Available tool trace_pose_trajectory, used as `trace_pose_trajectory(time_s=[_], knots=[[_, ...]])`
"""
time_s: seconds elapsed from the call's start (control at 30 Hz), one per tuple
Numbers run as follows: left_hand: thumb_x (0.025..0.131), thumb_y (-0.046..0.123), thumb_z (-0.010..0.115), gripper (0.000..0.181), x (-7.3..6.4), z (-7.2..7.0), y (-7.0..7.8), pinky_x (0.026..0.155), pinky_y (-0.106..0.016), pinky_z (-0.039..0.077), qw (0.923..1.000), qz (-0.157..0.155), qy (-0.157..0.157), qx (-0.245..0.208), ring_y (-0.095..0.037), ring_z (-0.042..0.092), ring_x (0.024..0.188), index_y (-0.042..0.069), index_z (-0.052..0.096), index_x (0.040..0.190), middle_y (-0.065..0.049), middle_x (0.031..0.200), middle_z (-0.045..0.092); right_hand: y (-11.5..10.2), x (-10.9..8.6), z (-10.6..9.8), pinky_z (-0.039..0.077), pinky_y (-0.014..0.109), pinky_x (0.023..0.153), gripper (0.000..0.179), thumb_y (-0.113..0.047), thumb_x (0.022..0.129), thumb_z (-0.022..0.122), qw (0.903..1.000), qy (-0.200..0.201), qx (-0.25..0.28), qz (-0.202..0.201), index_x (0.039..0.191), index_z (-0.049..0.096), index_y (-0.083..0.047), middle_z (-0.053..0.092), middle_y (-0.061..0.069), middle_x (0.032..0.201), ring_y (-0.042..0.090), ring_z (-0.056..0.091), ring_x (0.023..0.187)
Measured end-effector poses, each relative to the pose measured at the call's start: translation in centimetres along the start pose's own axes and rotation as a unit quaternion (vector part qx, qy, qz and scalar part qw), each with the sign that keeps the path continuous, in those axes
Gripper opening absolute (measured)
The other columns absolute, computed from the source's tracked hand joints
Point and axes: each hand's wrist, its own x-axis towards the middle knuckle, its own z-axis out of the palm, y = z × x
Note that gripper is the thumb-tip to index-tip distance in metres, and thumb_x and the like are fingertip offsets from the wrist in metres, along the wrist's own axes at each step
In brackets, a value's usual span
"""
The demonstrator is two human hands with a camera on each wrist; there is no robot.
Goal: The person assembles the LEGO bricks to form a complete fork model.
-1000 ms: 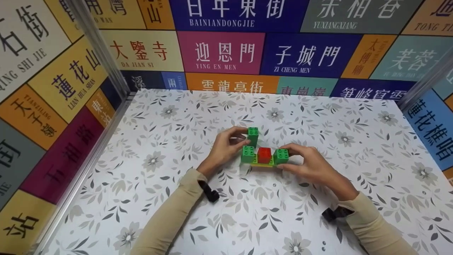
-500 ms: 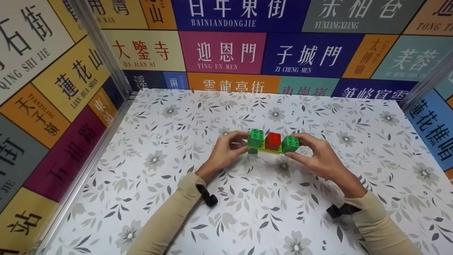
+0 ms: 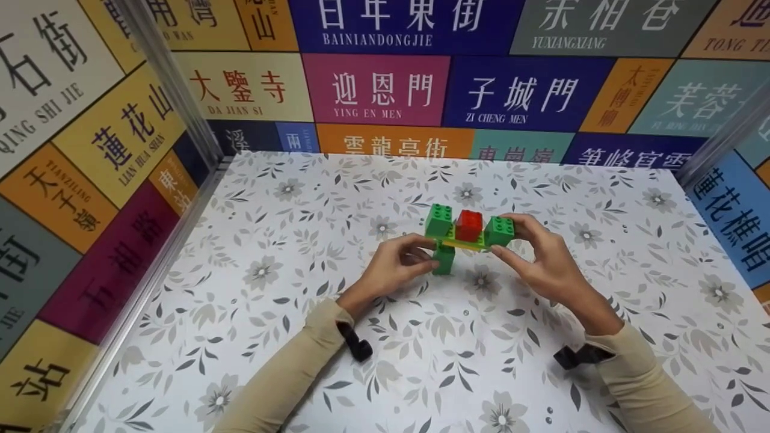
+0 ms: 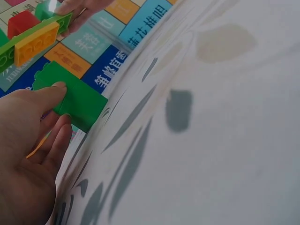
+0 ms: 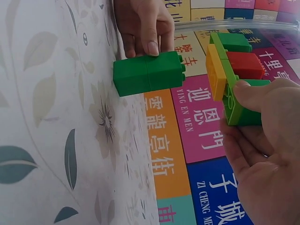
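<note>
My left hand [image 3: 398, 263] pinches a stack of two green toy building bricks [image 5: 149, 73] between thumb and fingers. The stack stands upright, its lower end at or very near the tabletop, studs up. Higher up, my right hand [image 3: 544, 261] grips one end of a light green plate [image 5: 227, 68]. On the plate sit a red brick [image 3: 469, 226] in the middle, a green brick [image 3: 439, 221] at the left end and another green brick [image 3: 500, 231] at the right. Underneath is a yellow piece [image 4: 36, 44]. In the right wrist view a gap separates stack and plate.
A white tabletop [image 3: 301, 240] with grey flowers and leaves lies beneath both hands. Panels with coloured street-name signs [image 3: 376, 90] rise behind it and on both sides. Black straps [image 3: 355, 343] show at the wrists.
The plate with its bricks has risen and gone away from me and rightward. The green stack, earlier behind it, has come toward me and now shows below the plate's left end.
</note>
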Motion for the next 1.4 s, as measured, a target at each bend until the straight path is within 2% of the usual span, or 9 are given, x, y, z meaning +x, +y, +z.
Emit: trace_pose_trajectory(time_s=[0.2, 0.33, 0.57, 0.73, 0.83, 0.97, 1.17, 1.27, 1.4], knots=[[0.094, 0.019, 0.086, 0.037, -0.3, 1.0, 0.4, 0.094, -0.030, 0.065, 0.9998, -0.012, -0.014, -0.002, -0.020, 0.079, 0.106, 0.010, 0.075, 0.128, -0.007, 0.124, 0.079, -0.2, 0.0, 0.2, 0.048, 0.010, 0.109, 0.052, -0.009, 0.097, 0.082, 1.0000, -0.003, -0.001, -0.003, 0.145, 0.062, -0.012, 0.078, 0.004, 0.129, 0.000, 0.070, 0.120], [0.094, 0.019, 0.087, 0.038, -0.5, 1.5, 0.5, 0.092, -0.030, 0.066, 0.9998, -0.006, -0.017, 0.004, -0.019, 0.080, 0.103, 0.009, 0.075, 0.128, -0.009, 0.123, 0.080, -0.1, -0.1, 0.5, 0.048, 0.011, 0.109, 0.052, -0.013, 0.098, 0.082, 0.9999, -0.010, -0.006, -0.002, 0.145, 0.062, -0.014, 0.079, 0.003, 0.129, 0.002, 0.070, 0.119], [0.094, 0.020, 0.087, 0.040, -0.6, 1.9, 0.7, 0.090, -0.029, 0.066, 0.9999, 0.000, -0.011, 0.010, -0.016, 0.080, 0.101, 0.009, 0.074, 0.130, -0.009, 0.122, 0.080, 0.1, -0.2, 0.4, 0.049, 0.011, 0.109, 0.052, -0.012, 0.098, 0.081, 0.9993, -0.015, -0.022, -0.027, 0.146, 0.061, -0.013, 0.079, 0.006, 0.128, 0.000, 0.071, 0.118], [0.090, 0.028, 0.091, 0.047, -0.7, 1.9, 0.9, 0.092, -0.030, 0.066, 0.9999, -0.006, 0.007, 0.007, -0.018, 0.080, 0.103, 0.018, 0.072, 0.132, -0.009, 0.117, 0.080, 0.2, -0.1, 0.4, 0.049, 0.012, 0.109, 0.054, -0.010, 0.098, 0.081, 0.9994, -0.018, -0.011, -0.027, 0.147, 0.061, -0.013, 0.079, 0.006, 0.128, 0.003, 0.071, 0.118], [0.089, 0.035, 0.092, 0.055, -0.8, 1.7, 1.2, 0.094, -0.031, 0.065, 0.9996, -0.003, 0.028, 0.001, -0.022, 0.078, 0.109, 0.025, 0.068, 0.137, -0.004, 0.120, 0.077, 0.2, -0.2, 0.4, 0.049, 0.012, 0.109, 0.054, -0.009, 0.098, 0.081, 0.9995, -0.021, -0.004, -0.025, 0.148, 0.061, -0.013, 0.078, 0.004, 0.129, 0.004, 0.071, 0.119], [0.092, 0.036, 0.089, 0.057, -0.7, 1.2, 1.7, 0.096, -0.037, 0.065, 0.9972, 0.039, 0.064, -0.009, -0.024, 0.075, 0.116, 0.022, 0.064, 0.142, -0.001, 0.127, 0.074, 0.1, -0.2, 0.4, 0.050, 0.012, 0.108, 0.053, -0.010, 0.098, 0.081, 0.9995, -0.022, -0.002, -0.022, 0.147, 0.061, -0.012, 0.078, 0.003, 0.129, 0.004, 0.071, 0.118], [0.098, 0.025, 0.084, 0.046, -0.9, 0.6, 2.1, 0.094, -0.041, 0.066, 0.9869, 0.118, 0.109, -0.010, -0.019, 0.074, 0.111, 0.010, 0.067, 0.138, -0.006, 0.124, 0.074, 0.4, -0.2, 0.5, 0.050, 0.012, 0.108, 0.053, -0.009, 0.098, 0.080, 0.9992, -0.029, 0.000, -0.026, 0.147, 0.061, -0.011, 0.078, 0.007, 0.127, 0.004, 0.071, 0.117], [0.099, 0.024, 0.082, 0.043, -1.2, 0.4, 2.2, 0.092, -0.038, 0.066, 0.9845, 0.133, 0.115, -0.004, -0.018, 0.074, 0.109, 0.009, 0.069, 0.137, -0.007, 0.123, 0.075, 0.7, -0.2, 0.5, 0.051, 0.013, 0.107, 0.053, -0.009, 0.098, 0.080, 0.9990, -0.034, 0.004, -0.027, 0.147, 0.061, -0.011, 0.078, 0.006, 0.127, 0.004, 0.071, 0.116], [0.098, 0.024, 0.083, 0.044, -1.4, 0.3, 2.1, 0.091, -0.037, 0.066, 0.9850, 0.132, 0.111, 0.002, -0.018, 0.075, 0.107, 0.009, 0.069, 0.136, -0.006, 0.123, 0.075, 1.0, -0.2, 0.5, 0.051, 0.013, 0.107, 0.052, -0.011, 0.099, 0.080, 0.9987, -0.042, -0.001, -0.028, 0.147, 0.060, -0.012, 0.077, 0.003, 0.125, 0.002, 0.071, 0.116]])
